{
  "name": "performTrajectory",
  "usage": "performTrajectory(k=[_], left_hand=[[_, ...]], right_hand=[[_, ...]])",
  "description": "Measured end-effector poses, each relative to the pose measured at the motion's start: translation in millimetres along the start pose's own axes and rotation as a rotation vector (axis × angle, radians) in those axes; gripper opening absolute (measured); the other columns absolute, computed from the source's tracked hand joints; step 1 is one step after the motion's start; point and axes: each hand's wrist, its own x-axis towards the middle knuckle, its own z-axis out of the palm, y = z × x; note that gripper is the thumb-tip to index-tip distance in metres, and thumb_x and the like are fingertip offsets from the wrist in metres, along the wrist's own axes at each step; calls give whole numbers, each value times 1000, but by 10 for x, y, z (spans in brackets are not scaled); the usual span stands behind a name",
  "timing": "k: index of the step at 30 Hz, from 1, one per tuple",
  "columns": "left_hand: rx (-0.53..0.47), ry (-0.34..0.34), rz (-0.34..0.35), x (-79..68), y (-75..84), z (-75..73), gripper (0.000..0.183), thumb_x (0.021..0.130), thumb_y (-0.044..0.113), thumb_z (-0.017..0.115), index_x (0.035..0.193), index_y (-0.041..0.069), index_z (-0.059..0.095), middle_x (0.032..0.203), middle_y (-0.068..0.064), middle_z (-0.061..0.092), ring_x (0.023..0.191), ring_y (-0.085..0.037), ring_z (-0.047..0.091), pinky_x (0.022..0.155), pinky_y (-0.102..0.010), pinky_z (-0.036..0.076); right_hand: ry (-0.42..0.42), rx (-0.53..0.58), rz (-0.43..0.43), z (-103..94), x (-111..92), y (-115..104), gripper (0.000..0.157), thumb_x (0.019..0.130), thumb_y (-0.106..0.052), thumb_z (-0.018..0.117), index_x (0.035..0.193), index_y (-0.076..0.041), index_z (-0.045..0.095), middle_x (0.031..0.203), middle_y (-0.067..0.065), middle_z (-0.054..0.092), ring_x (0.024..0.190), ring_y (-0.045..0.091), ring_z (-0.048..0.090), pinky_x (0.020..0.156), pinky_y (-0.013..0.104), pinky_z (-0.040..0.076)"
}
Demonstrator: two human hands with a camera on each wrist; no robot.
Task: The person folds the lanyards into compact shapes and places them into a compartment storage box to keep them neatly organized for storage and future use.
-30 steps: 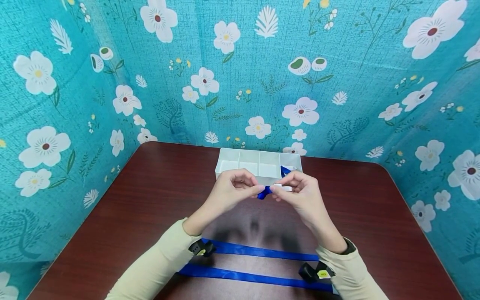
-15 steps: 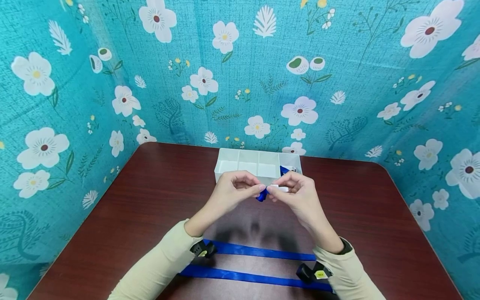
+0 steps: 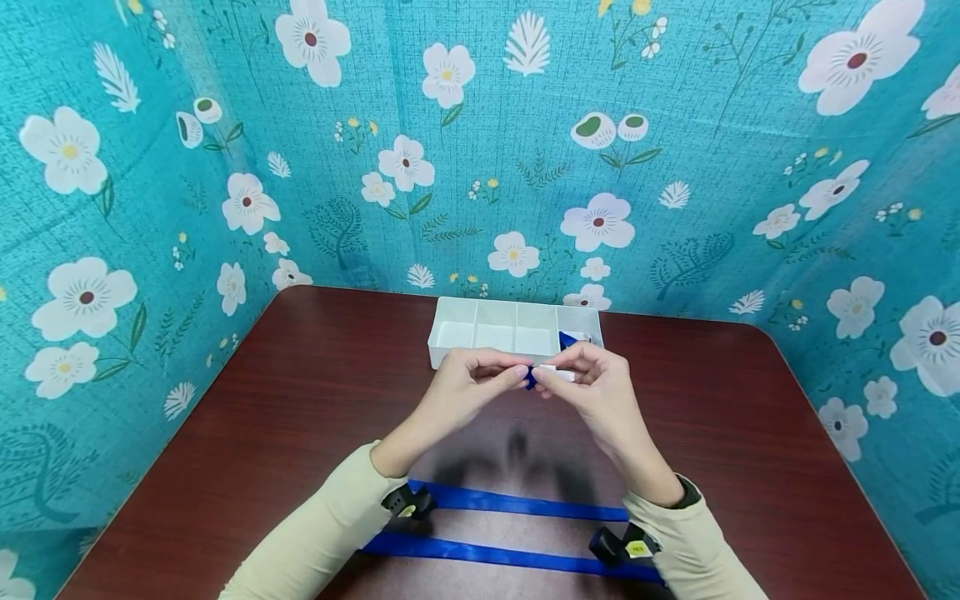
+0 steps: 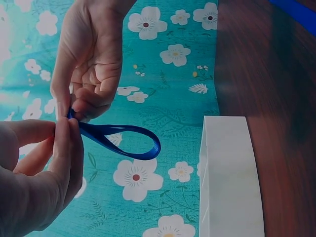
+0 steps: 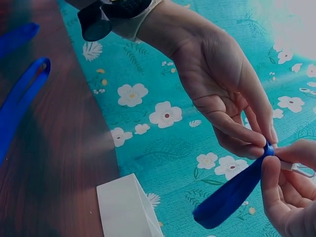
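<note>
Above the table, my left hand [image 3: 480, 381] pinches a blue ribbon [image 5: 231, 198] between thumb and fingers. My right hand [image 3: 597, 392] meets it fingertip to fingertip, pinching the gathered end of the same ribbon. A small white piece [image 3: 564, 375] sticks out of the right hand's grip; its exact kind is unclear. In the left wrist view the ribbon [image 4: 96, 132] forms a narrow loop extending away from the fingers. Fingertips cover the spot where ribbon and white piece come together.
Behind the hands stands a white divided tray [image 3: 459, 354]; its right compartment holds blue ribbon [image 3: 567, 340] and something white. Two long blue ribbon strips [image 3: 517, 503] lie across the table [image 3: 300, 392] under the forearms. A floral curtain [image 3: 480, 167] surrounds the table.
The ribbon loop hung below the fingertips earlier; now it is turned, and only a small dark blue bit shows in the head view. Left fingers look straighter. Both hands still pinch.
</note>
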Motion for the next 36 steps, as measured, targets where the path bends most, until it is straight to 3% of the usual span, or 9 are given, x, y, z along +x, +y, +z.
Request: performTrajectory(k=[4, 10, 16, 22, 28, 36], left_hand=[[15, -16, 35, -10, -11, 6, 23, 99, 6, 62, 118, -5, 70, 111, -15, 72, 98, -26, 71, 86, -39, 56], [113, -31, 92, -15, -14, 23, 24, 101, 7, 60, 121, -1, 70, 109, -9, 70, 100, -16, 66, 86, -31, 56], [184, -5, 114, -12, -17, 37, 25, 100, 9, 62, 121, 1, 71, 103, -7, 69, 97, -14, 62, 82, -32, 56], [117, 68, 95, 14, -34, 54, 20, 95, 9, 69, 112, 0, 75, 101, -8, 74, 90, -14, 70, 80, -33, 58], [88, 144, 84, 48, -44, 62, 13, 87, 6, 77, 98, 0, 75, 90, -10, 75, 82, -15, 70, 75, -33, 58], [98, 104, 123, 37, -10, 33, 13, 90, 7, 74, 101, 2, 77, 94, -6, 75, 83, -15, 71, 76, -31, 59]], right_hand=[[4, -15, -16, -2, -4, 3, 17, 86, 6, 75, 96, 14, 64, 84, 17, 72, 67, 24, 72, 68, 38, 60], [7, -60, -13, 3, -22, 8, 19, 86, 2, 76, 100, 11, 66, 87, 16, 72, 71, 26, 72, 72, 36, 60], [4, -113, -41, 16, -49, 4, 20, 87, 1, 75, 104, 9, 68, 93, 18, 71, 76, 26, 73, 75, 35, 59], [16, -192, -83, 39, -70, -13, 22, 85, 2, 78, 105, 6, 70, 98, 18, 71, 82, 18, 72, 76, 30, 59], [12, -183, -109, 69, -69, -31, 29, 79, 6, 80, 106, 7, 69, 98, 20, 71, 86, 18, 73, 79, 31, 58], [55, -216, -153, 81, -52, -31, 24, 80, 6, 80, 102, 5, 71, 92, 19, 72, 77, 16, 72, 73, 29, 59]])
